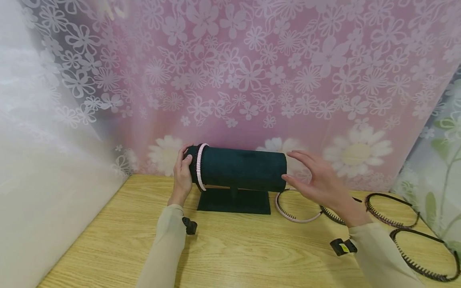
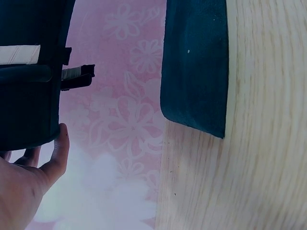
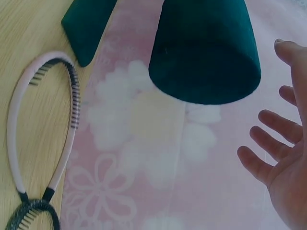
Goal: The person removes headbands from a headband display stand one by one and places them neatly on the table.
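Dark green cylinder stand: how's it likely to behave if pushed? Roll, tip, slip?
The stand probably won't roll: its flat rectangular base rests on the table. It may tip if pressed at one end, since the raised cylinder overhangs the base at both ends. Its matte, fabric-like surface suggests it shouldn't be very slippery to hold.

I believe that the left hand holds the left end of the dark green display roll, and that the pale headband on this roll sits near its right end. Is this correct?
Not quite: the pale headband sits near the left end of the dark green display roll, as the head view shows. The left hand does hold that end.
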`<state>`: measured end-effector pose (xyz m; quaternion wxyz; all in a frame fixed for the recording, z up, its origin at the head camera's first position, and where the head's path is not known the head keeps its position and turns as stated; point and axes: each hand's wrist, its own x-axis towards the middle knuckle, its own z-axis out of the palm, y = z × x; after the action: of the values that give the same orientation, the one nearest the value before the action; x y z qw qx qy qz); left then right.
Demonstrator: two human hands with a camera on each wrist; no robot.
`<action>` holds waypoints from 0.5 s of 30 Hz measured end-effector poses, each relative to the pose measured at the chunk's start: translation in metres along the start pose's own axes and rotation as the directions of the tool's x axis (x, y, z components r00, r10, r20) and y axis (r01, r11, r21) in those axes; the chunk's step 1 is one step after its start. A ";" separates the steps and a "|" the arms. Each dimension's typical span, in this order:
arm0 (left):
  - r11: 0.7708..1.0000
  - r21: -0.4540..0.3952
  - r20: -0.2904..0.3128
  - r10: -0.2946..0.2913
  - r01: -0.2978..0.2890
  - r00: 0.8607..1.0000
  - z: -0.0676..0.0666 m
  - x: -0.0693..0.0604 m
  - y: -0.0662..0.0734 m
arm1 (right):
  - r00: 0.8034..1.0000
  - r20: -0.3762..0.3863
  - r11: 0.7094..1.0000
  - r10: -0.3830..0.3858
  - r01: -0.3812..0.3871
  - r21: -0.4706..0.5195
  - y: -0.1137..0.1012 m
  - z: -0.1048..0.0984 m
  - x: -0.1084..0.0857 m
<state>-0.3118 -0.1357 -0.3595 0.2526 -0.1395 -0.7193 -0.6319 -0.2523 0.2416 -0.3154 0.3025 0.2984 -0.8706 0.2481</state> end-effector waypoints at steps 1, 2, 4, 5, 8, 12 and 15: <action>1.000 -0.002 0.001 -0.002 0.002 1.000 0.000 0.000 0.000 | 1.000 -0.001 1.000 -0.007 0.007 -0.001 -0.001 0.002 0.002; 1.000 -0.001 0.002 -0.003 0.003 1.000 0.000 0.000 0.001 | 1.000 0.000 1.000 -0.014 0.014 0.000 -0.002 0.003 0.003; 1.000 0.000 0.006 -0.006 0.006 1.000 0.000 -0.001 0.002 | 0.999 -0.011 0.999 -0.035 0.035 -0.006 -0.004 0.006 0.006; 1.000 0.002 0.008 -0.006 0.006 1.000 0.000 -0.002 0.002 | 0.999 -0.013 0.999 -0.045 0.044 -0.014 -0.005 0.008 0.008; 1.000 0.008 0.004 0.000 0.000 1.000 0.000 -0.002 0.004 | 0.998 -0.014 0.998 -0.066 0.066 -0.014 -0.008 0.012 0.013; 1.000 0.011 -0.002 0.010 -0.010 1.000 0.000 -0.002 0.004 | 0.998 -0.002 0.998 -0.069 0.069 -0.012 -0.014 0.017 0.020; 1.000 0.010 -0.004 0.013 -0.013 1.000 -0.001 -0.002 0.003 | 0.997 0.006 0.997 -0.071 0.071 0.002 -0.020 0.021 0.026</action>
<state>-0.3085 -0.1357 -0.3574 0.2589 -0.1415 -0.7209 -0.6271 -0.2637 0.2053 -0.3074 0.3083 0.3304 -0.8600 0.2371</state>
